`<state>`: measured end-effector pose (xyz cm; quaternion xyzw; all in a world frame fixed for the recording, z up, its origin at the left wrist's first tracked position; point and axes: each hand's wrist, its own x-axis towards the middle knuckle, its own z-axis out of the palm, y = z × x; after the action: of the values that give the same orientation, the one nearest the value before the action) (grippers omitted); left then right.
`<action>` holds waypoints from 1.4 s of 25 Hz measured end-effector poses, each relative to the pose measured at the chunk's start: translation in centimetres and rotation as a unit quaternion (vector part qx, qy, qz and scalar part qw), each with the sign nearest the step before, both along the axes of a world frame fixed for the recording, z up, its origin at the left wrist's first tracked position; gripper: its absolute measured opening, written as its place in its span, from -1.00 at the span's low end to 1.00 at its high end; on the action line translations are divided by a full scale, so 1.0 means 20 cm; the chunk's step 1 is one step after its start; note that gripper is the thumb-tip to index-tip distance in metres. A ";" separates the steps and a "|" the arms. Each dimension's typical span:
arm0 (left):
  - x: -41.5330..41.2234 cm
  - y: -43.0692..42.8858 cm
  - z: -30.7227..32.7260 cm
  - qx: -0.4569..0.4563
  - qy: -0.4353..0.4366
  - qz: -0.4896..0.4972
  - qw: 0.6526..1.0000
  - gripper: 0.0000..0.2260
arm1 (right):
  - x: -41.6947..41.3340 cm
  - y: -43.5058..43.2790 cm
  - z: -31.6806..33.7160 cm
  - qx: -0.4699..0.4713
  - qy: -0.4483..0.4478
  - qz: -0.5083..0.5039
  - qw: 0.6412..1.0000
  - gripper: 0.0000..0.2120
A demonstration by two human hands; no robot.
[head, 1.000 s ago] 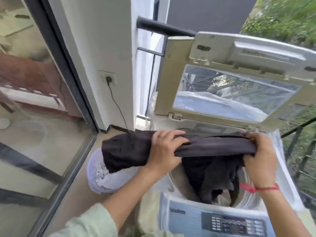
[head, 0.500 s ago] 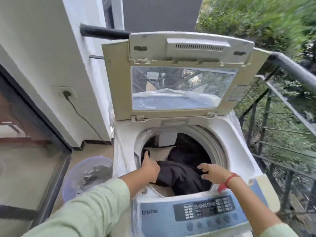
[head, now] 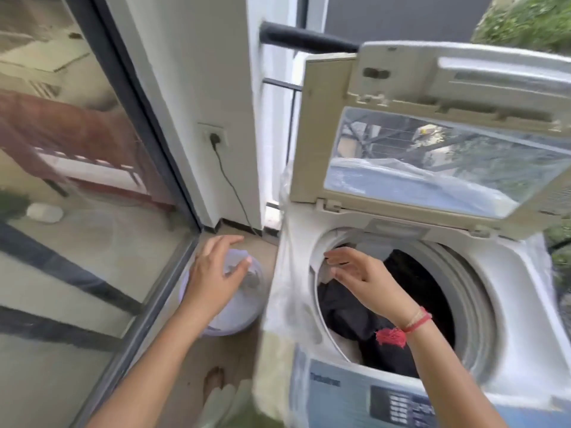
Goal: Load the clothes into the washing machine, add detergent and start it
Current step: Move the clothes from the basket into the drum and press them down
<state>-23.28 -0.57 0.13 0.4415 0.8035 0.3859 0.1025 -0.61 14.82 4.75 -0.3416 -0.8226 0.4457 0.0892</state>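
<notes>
A white top-loading washing machine [head: 522, 291] stands at the right with its lid [head: 312, 134] raised. Dark clothes [head: 346, 313] lie inside its drum. My right hand [head: 367, 279] hovers over the drum's left side, fingers apart, holding nothing. A pale lilac laundry basket [head: 247, 307] with light cloth in it sits on the floor left of the machine. My left hand [head: 213, 273] is above the basket, fingers spread and empty. The blue control panel [head: 398, 403] is at the machine's front edge.
A glass sliding door [head: 77, 196] runs along the left. A wall socket [head: 213, 137] with a black cord sits on the white pillar behind the basket. A dark balcony railing [head: 306, 38] passes behind the lid. My bare foot [head: 213, 381] is on the floor.
The dark garment went from my hands into the drum. My left hand has moved out of the drum to above the basket, and my view has swung left.
</notes>
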 end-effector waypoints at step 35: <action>-1.18 -0.05 -2.85 -0.651 0.054 -0.331 0.681 -0.66 | -1.50 -0.50 -3.06 -0.015 -0.455 0.146 0.879 -0.75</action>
<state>-46.83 -1.56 -56.92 0.5202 0.6581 -0.3184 0.4416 -30.68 4.77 -56.53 -0.3844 -0.8062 0.2618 -0.3658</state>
